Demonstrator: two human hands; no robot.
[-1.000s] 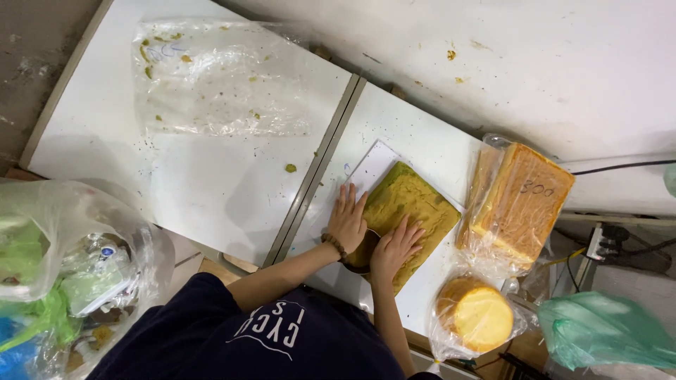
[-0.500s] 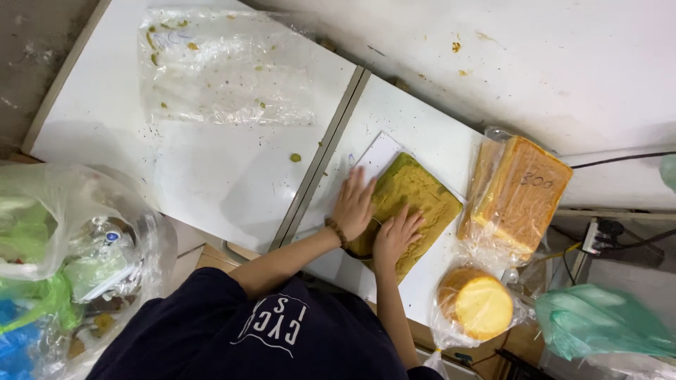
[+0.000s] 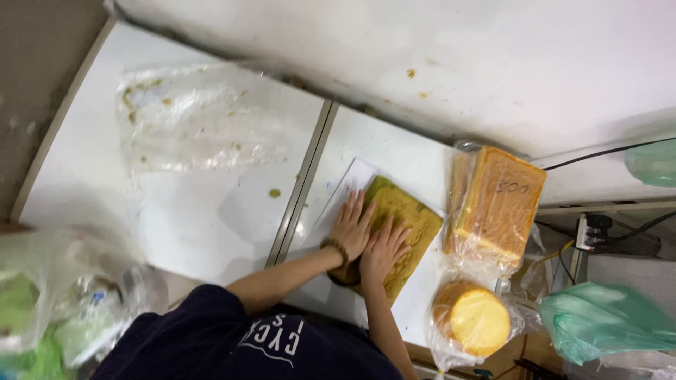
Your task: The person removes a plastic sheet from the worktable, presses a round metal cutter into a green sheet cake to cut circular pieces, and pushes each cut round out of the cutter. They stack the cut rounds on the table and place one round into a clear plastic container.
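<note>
White tabletop [image 3: 211,232], two panels joined by a metal seam; a flat olive-yellow slab of dough [image 3: 398,229] lies on a white sheet [image 3: 352,184] on the right-hand panel. Left hand [image 3: 352,229] and right hand [image 3: 384,252] rest on the slab's near end, palms down, fingers spread, gripping nothing. Judgement: press evenly through both palms, sheet kept flat, for uniform thickness.

Two hands [image 3: 352,226] [image 3: 384,250] — two bagged stacks [image 3: 498,203] [image 3: 473,320]
</note>
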